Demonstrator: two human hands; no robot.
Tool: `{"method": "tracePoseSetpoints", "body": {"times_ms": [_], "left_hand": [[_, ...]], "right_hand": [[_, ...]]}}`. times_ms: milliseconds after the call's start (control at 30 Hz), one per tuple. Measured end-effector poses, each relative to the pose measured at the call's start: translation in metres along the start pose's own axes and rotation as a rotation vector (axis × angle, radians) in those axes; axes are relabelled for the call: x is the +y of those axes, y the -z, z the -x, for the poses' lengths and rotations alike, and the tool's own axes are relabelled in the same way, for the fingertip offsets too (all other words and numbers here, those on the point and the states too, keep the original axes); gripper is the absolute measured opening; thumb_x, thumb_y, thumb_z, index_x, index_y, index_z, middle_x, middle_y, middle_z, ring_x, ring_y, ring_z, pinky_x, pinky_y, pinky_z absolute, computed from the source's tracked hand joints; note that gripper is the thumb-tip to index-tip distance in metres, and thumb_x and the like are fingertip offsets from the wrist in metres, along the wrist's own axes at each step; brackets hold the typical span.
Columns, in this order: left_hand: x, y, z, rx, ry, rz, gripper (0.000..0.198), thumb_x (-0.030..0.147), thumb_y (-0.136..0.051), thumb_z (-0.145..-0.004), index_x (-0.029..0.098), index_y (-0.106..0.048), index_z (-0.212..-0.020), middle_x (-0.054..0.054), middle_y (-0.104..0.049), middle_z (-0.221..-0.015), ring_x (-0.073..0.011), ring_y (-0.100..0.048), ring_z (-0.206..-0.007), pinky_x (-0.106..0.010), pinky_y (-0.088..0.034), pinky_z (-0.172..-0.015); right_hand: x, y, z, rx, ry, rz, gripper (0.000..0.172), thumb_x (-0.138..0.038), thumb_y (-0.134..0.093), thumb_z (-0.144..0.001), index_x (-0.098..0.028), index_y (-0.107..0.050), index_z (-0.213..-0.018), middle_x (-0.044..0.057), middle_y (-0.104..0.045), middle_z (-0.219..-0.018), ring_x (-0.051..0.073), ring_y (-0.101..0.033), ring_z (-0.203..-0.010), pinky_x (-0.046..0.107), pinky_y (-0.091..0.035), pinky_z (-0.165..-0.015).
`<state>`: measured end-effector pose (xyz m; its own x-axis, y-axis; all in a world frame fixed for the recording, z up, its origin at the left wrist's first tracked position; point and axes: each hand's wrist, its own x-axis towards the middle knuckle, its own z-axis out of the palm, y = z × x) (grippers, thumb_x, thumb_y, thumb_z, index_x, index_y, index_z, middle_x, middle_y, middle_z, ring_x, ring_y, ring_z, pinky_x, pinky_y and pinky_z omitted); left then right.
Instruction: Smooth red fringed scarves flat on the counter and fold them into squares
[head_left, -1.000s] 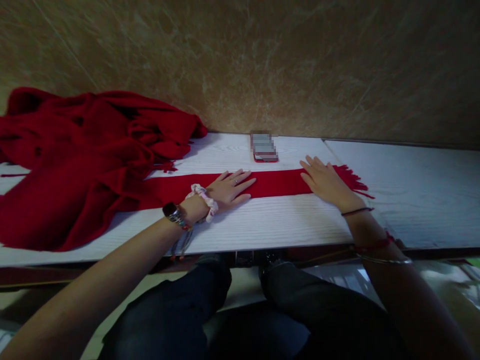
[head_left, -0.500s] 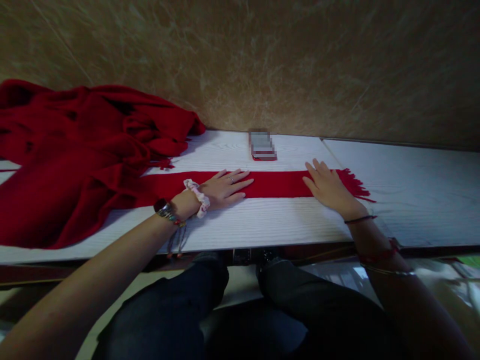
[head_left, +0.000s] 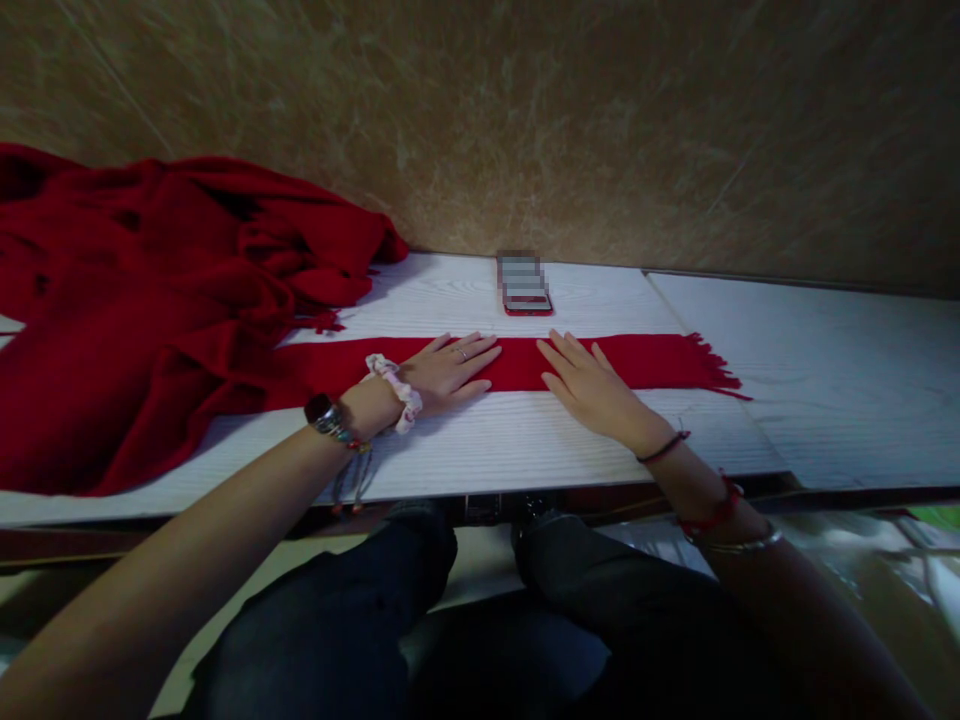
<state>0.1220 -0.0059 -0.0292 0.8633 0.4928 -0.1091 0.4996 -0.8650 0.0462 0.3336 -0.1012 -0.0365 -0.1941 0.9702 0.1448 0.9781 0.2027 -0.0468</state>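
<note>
A red scarf [head_left: 651, 362] lies in a narrow, flat strip across the white wood-grain table [head_left: 450, 460], its fringed end toward the right. Flat on the strip rests my left hand [head_left: 444, 375], open, with a ring on one finger and a scrunchie at the wrist. Farther right, my right hand [head_left: 589, 388] is also open and presses on the scarf with its fingers spread. Between the two hands a short stretch of red cloth shows. On the left, the strip runs into a loose, crumpled heap of red cloth [head_left: 165, 290].
A phone [head_left: 525, 285] with a red edge lies behind the scarf, near the brown marbled wall [head_left: 480, 120]. The table's front edge runs just above my legs [head_left: 337, 630]. A seam crosses the tabletop at the right.
My right hand has slid left along the scarf, away from the fringed end and closer to my left hand. My left hand has stayed in place.
</note>
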Motion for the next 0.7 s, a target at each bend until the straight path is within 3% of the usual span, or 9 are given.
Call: {"method": "tracePoseSetpoints", "body": {"times_ms": [167,433,700], "left_hand": [[0.001,0.000,0.001,0.001,0.027,0.000,0.055,0.041,-0.022,-0.091,0.014,-0.019,-0.138,-0.006,-0.016,-0.145,-0.0201,-0.011,-0.133,-0.042,-0.010,-0.106],[-0.004,-0.003,0.011,0.031,0.083,0.002,0.056,0.043,-0.023,-0.090,0.016,-0.019,-0.139,-0.004,-0.017,-0.145,-0.0208,-0.012,-0.133,-0.043,-0.013,-0.106],[-0.019,-0.006,0.043,0.030,0.186,-0.044,0.055,0.043,-0.022,-0.090,0.017,-0.021,-0.139,-0.005,-0.019,-0.144,-0.0230,-0.013,-0.132,-0.042,-0.014,-0.105]], "right_hand": [[-0.018,-0.003,-0.011,-0.025,0.046,0.005,0.050,-0.035,-0.023,-0.090,-0.014,-0.030,-0.135,0.010,-0.027,-0.143,0.024,-0.021,-0.131,0.049,-0.021,-0.103],[-0.014,-0.008,-0.009,-0.026,0.037,0.026,0.050,-0.037,-0.022,-0.090,-0.018,-0.030,-0.136,0.006,-0.028,-0.142,0.022,-0.022,-0.130,0.047,-0.022,-0.103],[-0.014,-0.009,-0.009,-0.023,0.038,0.027,0.051,-0.036,-0.022,-0.089,-0.017,-0.030,-0.136,0.006,-0.029,-0.142,0.021,-0.023,-0.130,0.045,-0.021,-0.104]]}}
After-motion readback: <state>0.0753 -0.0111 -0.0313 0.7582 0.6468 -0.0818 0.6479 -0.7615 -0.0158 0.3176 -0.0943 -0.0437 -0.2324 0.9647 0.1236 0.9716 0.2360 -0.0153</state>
